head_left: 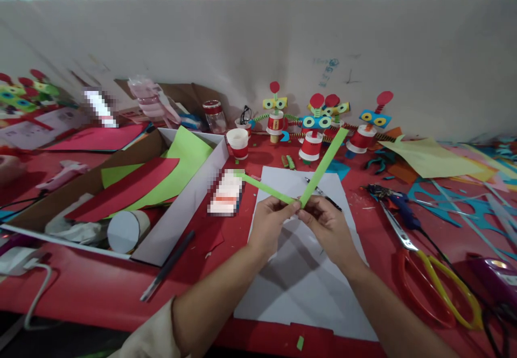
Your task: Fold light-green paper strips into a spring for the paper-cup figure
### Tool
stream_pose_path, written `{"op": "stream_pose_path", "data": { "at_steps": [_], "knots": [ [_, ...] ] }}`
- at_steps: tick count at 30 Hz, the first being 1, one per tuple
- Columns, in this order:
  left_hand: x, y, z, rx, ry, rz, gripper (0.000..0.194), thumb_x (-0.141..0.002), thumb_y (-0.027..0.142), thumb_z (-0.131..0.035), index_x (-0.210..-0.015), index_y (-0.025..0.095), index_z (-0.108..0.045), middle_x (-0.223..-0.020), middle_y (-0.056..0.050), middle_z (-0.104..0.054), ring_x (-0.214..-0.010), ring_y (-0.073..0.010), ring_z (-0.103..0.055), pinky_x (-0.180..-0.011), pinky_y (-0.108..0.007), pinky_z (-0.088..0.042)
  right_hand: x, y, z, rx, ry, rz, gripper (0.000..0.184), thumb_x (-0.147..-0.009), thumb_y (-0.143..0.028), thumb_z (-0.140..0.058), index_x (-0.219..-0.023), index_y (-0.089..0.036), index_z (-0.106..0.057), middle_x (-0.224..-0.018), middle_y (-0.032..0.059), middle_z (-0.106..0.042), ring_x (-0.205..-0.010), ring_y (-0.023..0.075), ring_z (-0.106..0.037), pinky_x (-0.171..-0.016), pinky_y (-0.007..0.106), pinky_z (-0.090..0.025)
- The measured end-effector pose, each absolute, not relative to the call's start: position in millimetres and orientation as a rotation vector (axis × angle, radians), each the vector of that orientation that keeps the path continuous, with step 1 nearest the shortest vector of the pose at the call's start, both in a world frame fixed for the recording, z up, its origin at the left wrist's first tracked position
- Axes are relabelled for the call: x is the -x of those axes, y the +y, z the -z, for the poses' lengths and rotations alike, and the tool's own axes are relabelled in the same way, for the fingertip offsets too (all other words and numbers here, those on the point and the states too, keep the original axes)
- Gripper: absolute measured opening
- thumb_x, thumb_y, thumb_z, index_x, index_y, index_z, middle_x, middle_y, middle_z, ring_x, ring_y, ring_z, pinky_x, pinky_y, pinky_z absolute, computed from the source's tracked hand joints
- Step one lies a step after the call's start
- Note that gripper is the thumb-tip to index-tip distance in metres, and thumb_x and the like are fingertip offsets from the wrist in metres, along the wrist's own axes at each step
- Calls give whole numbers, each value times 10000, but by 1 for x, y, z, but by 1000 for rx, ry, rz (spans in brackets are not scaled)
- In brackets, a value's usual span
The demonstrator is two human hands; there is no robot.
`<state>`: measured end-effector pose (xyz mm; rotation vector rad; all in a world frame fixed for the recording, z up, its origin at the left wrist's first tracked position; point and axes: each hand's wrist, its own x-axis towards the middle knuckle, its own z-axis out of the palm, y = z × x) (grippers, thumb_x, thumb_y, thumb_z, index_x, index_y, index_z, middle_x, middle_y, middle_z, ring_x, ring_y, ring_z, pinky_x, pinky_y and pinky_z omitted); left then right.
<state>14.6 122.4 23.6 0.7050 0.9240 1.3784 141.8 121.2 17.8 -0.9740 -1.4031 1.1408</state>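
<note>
Above a sheet of white paper [299, 299], both hands meet at the joined ends of two light green paper strips. My left hand [271, 222] pinches the joint from the left, where one strip [269, 188] runs out to the upper left. From the right, my right hand [323, 224] grips the same joint; the other strip [325, 165] rises to the upper right. Together the strips form a V. Just behind the right hand, a pen [329, 199] lies on the paper. Fingertips hide the exact overlap of the strips.
Left stands an open box [181, 207] of coloured paper, with a dark pen [167, 266] beside it. Scissors [407, 239] and a glue gun [404, 210] lie right. Paper-cup figures [312, 145] and a paper cup [237, 144] line the back. A phone [226, 194] lies left of the paper.
</note>
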Motion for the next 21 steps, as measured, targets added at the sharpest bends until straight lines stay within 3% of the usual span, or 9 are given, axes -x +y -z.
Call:
{"op": "stream_pose_path", "data": {
  "at_steps": [8, 12, 16, 21],
  "knots": [
    [-16, 119, -26, -701, 820, -1347, 194, -569, 291, -824, -597, 145, -699, -581, -9, -628, -566, -124, -525, -595, -296, -436, -143, 115, -24, 1003, -1388, -1110, 154, -801, -357, -690, -803, -208, -652, -680, 1, -655, -618, 149, -602, -594, 283, -523],
    [-17, 118, -25, -675, 777, -1366, 163, -576, 268, -820, -621, 157, -709, -620, -12, -654, -589, -132, -549, -625, -307, -454, -144, 116, -28, 964, -1347, -1148, 129, -824, -330, -668, -891, -220, -670, -739, 5, -676, -672, 149, -620, -631, 279, -520],
    [-18, 117, -25, -765, 731, -1352, 116, -648, 253, -785, -654, 166, -709, -624, -8, -658, -623, -141, -582, -680, -315, -478, -148, 116, -24, 1019, -1381, -1040, 120, -837, -287, -655, -748, -207, -657, -646, -10, -631, -622, 133, -590, -601, 256, -483],
    [-15, 118, -25, -958, 807, -1307, 186, -673, 286, -781, -774, 166, -681, -737, -38, -691, -718, -176, -628, -731, -330, -489, -156, 119, -15, 993, -1360, -985, 113, -842, -266, -657, -745, -208, -645, -658, -10, -615, -624, 131, -565, -592, 254, -454]
  ]
}}
